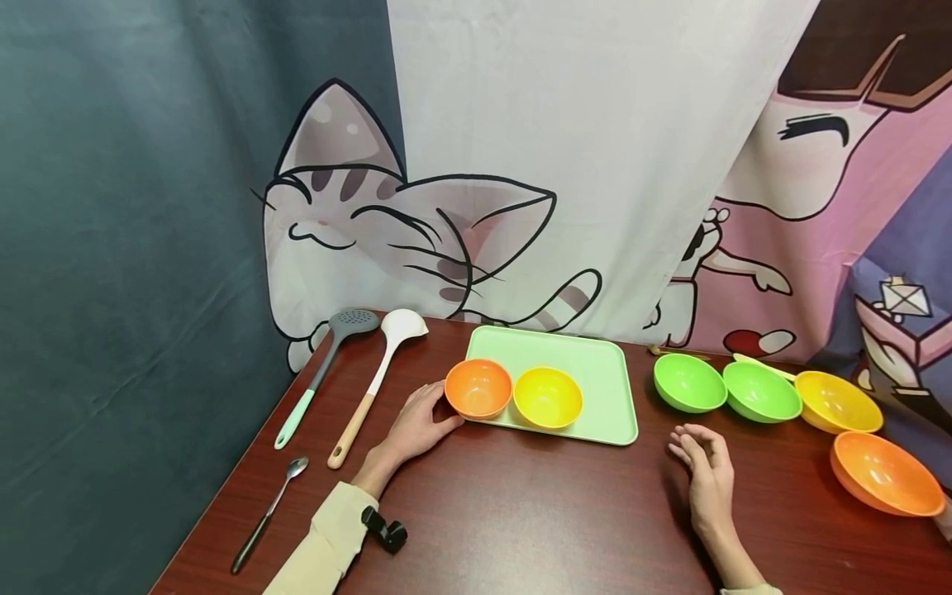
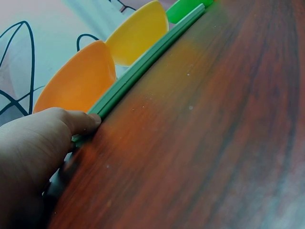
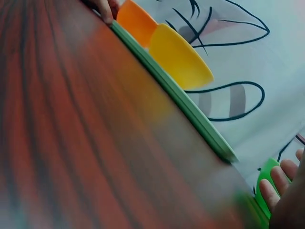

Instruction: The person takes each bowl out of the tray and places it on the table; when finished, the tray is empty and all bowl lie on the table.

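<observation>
My left hand (image 1: 419, 426) holds the front left corner of a pale green tray (image 1: 606, 388), thumb at its front edge and fingers beside the orange bowl (image 1: 478, 388). In the left wrist view the thumb (image 2: 88, 122) meets the tray's corner; the other fingers are mostly hidden. A yellow bowl (image 1: 548, 397) stands on the tray, right of the orange one. My right hand (image 1: 708, 479) hovers over the table to the right of the tray, fingers loosely bent and holding nothing. Nearest to it is a green bowl (image 1: 689, 383).
Right of the tray stand a second green bowl (image 1: 762, 392), another yellow bowl (image 1: 838, 402) and a larger-looking orange bowl (image 1: 885, 473). On the left lie a slotted skimmer (image 1: 321, 376), a white ladle (image 1: 383, 372) with wooden handle, and a small spoon (image 1: 271, 512). A printed curtain (image 1: 521, 124) hangs behind.
</observation>
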`<action>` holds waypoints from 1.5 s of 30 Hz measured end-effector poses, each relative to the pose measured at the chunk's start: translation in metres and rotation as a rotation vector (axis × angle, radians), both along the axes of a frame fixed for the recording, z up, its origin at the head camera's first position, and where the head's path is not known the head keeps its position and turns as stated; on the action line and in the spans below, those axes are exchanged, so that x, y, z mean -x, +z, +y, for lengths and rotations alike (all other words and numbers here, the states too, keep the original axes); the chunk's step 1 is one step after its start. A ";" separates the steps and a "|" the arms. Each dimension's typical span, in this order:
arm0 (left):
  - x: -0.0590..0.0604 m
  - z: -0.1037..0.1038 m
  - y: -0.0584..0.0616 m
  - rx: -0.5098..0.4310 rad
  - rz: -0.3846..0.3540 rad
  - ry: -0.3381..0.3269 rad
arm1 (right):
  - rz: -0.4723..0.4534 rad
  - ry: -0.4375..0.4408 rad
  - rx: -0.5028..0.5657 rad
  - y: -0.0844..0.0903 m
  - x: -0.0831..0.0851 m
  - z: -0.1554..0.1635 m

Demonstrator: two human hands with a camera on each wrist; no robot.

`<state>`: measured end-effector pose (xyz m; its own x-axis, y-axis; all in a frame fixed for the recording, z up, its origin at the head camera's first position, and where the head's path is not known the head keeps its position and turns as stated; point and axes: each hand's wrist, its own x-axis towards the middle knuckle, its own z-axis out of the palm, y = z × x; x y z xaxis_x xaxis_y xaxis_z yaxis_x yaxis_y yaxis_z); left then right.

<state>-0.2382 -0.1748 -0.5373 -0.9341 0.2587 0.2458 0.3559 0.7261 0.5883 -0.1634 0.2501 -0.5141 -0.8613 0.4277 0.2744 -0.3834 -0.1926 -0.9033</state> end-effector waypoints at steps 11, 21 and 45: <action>-0.002 -0.001 0.002 -0.006 0.005 -0.001 | 0.020 0.041 -0.077 -0.002 0.018 -0.030; 0.000 0.002 0.003 -0.009 -0.007 -0.001 | 0.009 0.053 -0.136 -0.001 0.029 -0.051; -0.001 0.001 0.003 -0.012 -0.004 -0.007 | 0.045 -0.041 -0.249 -0.003 0.049 -0.098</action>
